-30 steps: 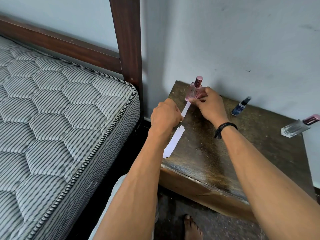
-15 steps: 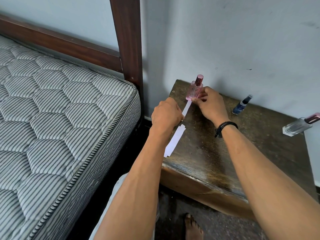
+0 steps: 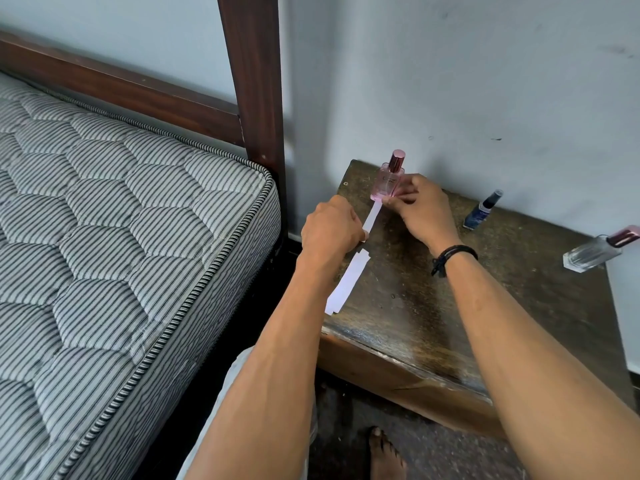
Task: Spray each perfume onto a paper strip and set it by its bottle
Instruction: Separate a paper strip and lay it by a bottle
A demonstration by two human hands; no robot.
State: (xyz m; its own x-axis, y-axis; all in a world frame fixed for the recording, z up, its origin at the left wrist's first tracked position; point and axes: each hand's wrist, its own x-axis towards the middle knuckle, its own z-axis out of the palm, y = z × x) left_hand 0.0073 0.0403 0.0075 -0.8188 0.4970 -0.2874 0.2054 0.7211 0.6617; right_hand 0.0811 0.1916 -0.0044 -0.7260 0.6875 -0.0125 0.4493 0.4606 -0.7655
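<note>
We see the left hand curled into a loose fist, its thumb and fingers pinching the near end of a narrow white paper strip. The right hand pinches the far end of the same strip between thumb and fingertips, so the paper runs straight and taut from one grip to the other, just above the dark, worn wooden bedside table.

Right at the right hand's grip stands a square pink glass perfume bottle with a rose metallic cap, upright, its foot meeting the strip's far end; the right fingers lie against the bottle's side, though we cannot tell whether they press it.

Just below the left hand's grip, a small stack of spare white paper strips lies along the table's left edge. Beyond the right hand's wrist, which wears a black cord bracelet, a small dark blue spray bottle stands by the pale wall. Well apart from both grips, further right, is a clear glass bottle with a pink cap.

To the left of the left hand are a striped quilted mattress and a dark wooden bedpost.
</note>
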